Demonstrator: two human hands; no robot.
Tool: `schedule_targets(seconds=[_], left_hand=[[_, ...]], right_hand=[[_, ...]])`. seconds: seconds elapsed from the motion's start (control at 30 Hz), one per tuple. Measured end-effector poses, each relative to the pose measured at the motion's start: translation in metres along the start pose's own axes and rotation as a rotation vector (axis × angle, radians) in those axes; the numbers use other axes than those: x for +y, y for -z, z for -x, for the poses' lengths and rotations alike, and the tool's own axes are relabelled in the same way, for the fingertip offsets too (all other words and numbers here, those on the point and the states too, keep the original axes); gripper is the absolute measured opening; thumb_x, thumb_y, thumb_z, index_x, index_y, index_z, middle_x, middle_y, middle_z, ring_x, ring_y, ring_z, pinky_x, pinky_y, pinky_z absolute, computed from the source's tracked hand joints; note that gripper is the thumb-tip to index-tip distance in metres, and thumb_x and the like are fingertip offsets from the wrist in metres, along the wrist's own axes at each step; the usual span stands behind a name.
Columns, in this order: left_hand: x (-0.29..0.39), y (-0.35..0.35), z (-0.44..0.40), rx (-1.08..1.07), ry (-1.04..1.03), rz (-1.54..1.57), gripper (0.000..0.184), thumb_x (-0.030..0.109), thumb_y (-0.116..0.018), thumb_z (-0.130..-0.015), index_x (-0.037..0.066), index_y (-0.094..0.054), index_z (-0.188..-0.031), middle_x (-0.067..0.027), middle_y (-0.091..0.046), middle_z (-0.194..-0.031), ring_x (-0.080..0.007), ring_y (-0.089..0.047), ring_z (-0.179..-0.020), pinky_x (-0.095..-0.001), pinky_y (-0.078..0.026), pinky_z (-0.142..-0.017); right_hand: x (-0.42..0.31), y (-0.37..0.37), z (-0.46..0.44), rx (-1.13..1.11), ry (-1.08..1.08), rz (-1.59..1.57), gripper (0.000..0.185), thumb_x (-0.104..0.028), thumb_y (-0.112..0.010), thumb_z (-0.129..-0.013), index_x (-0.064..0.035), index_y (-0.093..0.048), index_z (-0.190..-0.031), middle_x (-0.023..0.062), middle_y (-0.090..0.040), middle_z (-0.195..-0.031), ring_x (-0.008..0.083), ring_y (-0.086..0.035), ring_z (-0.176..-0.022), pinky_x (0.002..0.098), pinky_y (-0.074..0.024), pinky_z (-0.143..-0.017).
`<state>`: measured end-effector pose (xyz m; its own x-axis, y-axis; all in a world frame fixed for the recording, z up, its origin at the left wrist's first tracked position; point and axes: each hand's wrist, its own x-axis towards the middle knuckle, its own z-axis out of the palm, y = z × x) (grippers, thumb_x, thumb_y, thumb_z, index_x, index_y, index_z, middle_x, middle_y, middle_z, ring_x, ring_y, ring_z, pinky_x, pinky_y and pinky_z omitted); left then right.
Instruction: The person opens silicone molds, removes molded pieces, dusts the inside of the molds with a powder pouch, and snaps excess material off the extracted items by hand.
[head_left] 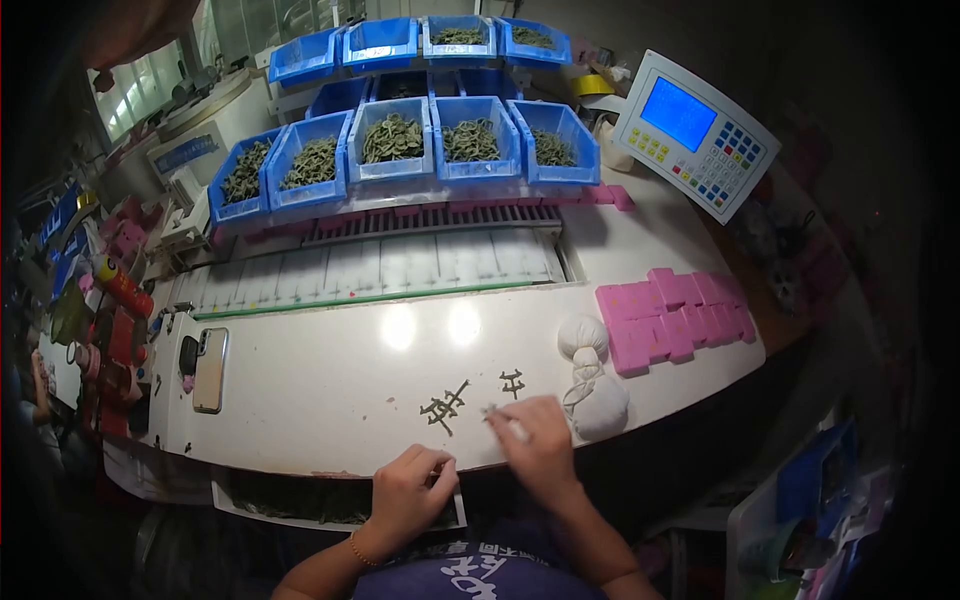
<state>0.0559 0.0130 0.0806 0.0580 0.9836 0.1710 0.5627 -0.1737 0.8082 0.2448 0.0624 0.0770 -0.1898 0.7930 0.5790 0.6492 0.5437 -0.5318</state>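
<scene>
Small, twisted grey-green pieces lie in two loose groups on the pale surface, just ahead of your hands. Your right hand is pinched nearly closed on a small greyish bit; your left hand curls at the near edge, thumb close to forefinger, and whether it grips anything, you cannot tell. A knotted white cloth bag sits to the right. Only a few pieces are laid out; blue plastic bins behind hold many more, so work looks unfinished.

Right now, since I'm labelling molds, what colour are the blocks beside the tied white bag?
Pink, clearest in the head view.
</scene>
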Motion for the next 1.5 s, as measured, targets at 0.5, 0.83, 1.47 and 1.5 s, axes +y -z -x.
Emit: schedule_targets(seconds=[0.5, 0.83, 1.47, 1.5], left_hand=[[-0.025, 0.043, 0.026, -0.299, 0.155, -0.119, 0.017, 0.017, -0.064, -0.092, 0.003, -0.069, -0.098, -0.0143, -0.070, -0.083, -0.0283, -0.069, -0.071, -0.0376, -0.054, -0.067], [-0.009, 0.015, -0.023, -0.288, 0.493, 0.971, 0.033, 0.024, -0.055, -0.102, -0.004, -0.062, -0.118, -0.0082, -0.069, -0.090, -0.0126, -0.065, -0.072, -0.0241, -0.053, -0.062], [0.004, 0.020, -0.022, -0.288, 0.605, 1.176, 0.023, 0.013, -0.058, -0.095, -0.005, -0.066, -0.105, -0.0129, -0.068, -0.091, -0.0170, -0.061, -0.064, -0.0271, -0.051, -0.056], [0.004, 0.020, -0.022, -0.288, 0.611, 1.177, 0.022, 0.013, -0.058, -0.094, -0.005, -0.066, -0.105, -0.0128, -0.068, -0.090, -0.0168, -0.061, -0.064, -0.0269, -0.051, -0.056]], right_hand=[[0.049, -0.040, -0.045, -0.392, 0.337, 0.352, 0.015, -0.010, -0.061, -0.084, -0.0080, -0.064, -0.099, 0.0088, -0.059, -0.118, 0.0294, -0.051, -0.112, 0.0426, -0.0383, -0.100], [0.001, -0.041, 0.000, -0.408, -0.621, -1.218, 0.017, -0.018, -0.058, -0.100, -0.0050, -0.058, -0.112, 0.0035, -0.056, -0.117, 0.0131, -0.049, -0.114, 0.0304, -0.0448, -0.094], [-0.020, -0.008, -0.004, -0.281, -0.802, -1.255, 0.016, -0.013, -0.065, -0.095, 0.0025, -0.070, -0.099, 0.0035, -0.068, -0.091, 0.0092, -0.060, -0.090, 0.0254, -0.0433, -0.087], [-0.020, -0.008, -0.004, -0.280, -0.804, -1.256, 0.016, -0.013, -0.065, -0.095, 0.0025, -0.070, -0.099, 0.0035, -0.068, -0.091, 0.0092, -0.060, -0.090, 0.0254, -0.0433, -0.087]])
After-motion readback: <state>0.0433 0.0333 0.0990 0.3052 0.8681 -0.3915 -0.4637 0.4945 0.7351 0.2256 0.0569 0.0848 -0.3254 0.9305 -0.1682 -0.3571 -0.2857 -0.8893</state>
